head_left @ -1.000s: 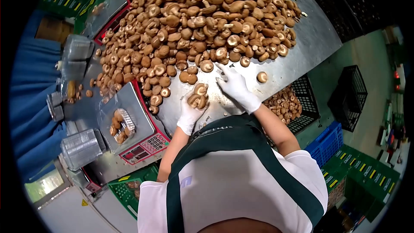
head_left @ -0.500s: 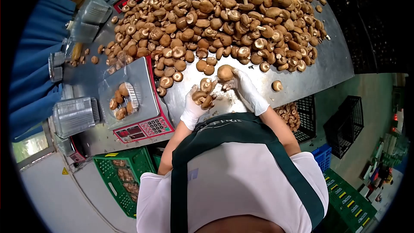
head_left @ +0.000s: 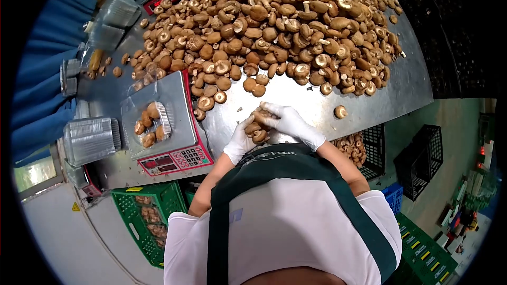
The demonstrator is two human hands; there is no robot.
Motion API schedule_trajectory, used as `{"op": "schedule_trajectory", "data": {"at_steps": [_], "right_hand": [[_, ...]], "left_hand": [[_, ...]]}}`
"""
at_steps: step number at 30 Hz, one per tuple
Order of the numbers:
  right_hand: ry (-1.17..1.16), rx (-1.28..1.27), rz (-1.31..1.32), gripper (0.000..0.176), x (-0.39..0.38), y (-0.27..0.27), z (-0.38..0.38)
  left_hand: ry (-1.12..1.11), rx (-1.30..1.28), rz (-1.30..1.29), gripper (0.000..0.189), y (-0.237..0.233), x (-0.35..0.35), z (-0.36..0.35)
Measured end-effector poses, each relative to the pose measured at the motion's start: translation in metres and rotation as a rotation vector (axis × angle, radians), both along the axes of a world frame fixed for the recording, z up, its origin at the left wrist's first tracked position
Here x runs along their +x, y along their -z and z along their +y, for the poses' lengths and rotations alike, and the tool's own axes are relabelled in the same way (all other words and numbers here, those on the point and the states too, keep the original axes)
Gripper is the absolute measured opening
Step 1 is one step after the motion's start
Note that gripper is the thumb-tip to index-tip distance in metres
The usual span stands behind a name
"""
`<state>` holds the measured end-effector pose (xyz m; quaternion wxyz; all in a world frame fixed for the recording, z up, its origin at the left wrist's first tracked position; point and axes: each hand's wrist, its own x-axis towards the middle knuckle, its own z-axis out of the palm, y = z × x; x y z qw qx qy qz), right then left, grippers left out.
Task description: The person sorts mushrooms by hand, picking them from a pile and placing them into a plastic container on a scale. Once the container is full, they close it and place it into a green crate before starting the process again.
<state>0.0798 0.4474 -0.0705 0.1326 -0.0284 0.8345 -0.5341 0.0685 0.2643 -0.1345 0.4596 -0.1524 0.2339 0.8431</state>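
The table (head_left: 369, 89) is bare sheet metal, smooth with a dull brushed sheen. The mushrooms (head_left: 285, 21) have matt brown caps. The gloves (head_left: 289, 121) are thin, white, smooth and faintly glossy. The tray (head_left: 163, 119) on the metal-topped scale (head_left: 177, 92) is clear, ribbed, shiny plastic. The apron (head_left: 296, 166) is dark matt cloth.

Both gloved hands, left hand (head_left: 240, 142) & right hand (head_left: 288, 121), cup a clutch of mushrooms (head_left: 257, 126) over the steel table (head_left: 369, 100). Big mushroom pile (head_left: 274, 26) beyond; scale (head_left: 163, 121) w/ part-filled tray (head_left: 150, 124) to the left.
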Motion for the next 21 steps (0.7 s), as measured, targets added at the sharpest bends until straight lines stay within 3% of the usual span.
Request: {"op": "schedule_trajectory", "data": {"at_steps": [2,4,5,8,9,10,13,17,21], "right_hand": [[0.238,-0.132,-0.053,0.038,-0.015,0.005,0.001],[0.248,0.196,0.059,0.032,-0.042,-0.008,0.004],[0.236,0.269,0.325,0.027,-0.055,-0.002,0.001],[0.025,0.658,0.498,0.036,-0.090,0.012,-0.020],[-0.088,0.775,0.427,0.042,-0.093,0.016,-0.031],[-0.068,0.810,0.570,0.041,-0.093,0.038,-0.038],[-0.101,0.772,0.611,0.032,-0.086,0.057,-0.050],[-0.254,0.718,0.579,0.027,-0.056,0.041,-0.041],[-0.202,0.557,0.379,0.023,-0.045,0.030,-0.037]], "left_hand": [[-0.064,-0.037,0.028,0.052,0.008,0.001,-0.008],[-0.091,0.079,0.026,0.048,0.018,0.002,-0.023],[-0.126,0.156,0.035,0.047,0.019,0.001,-0.028],[-0.200,0.204,0.014,0.047,0.011,0.001,-0.034],[-0.251,0.190,-0.022,0.047,0.008,0.001,-0.034],[-0.303,0.176,-0.057,0.048,0.006,0.000,-0.034],[-0.345,0.204,-0.017,0.048,-0.003,-0.003,-0.037],[-0.317,0.111,0.030,0.050,0.008,0.003,-0.047],[-0.283,0.077,0.065,0.046,-0.002,0.010,-0.054]]}}
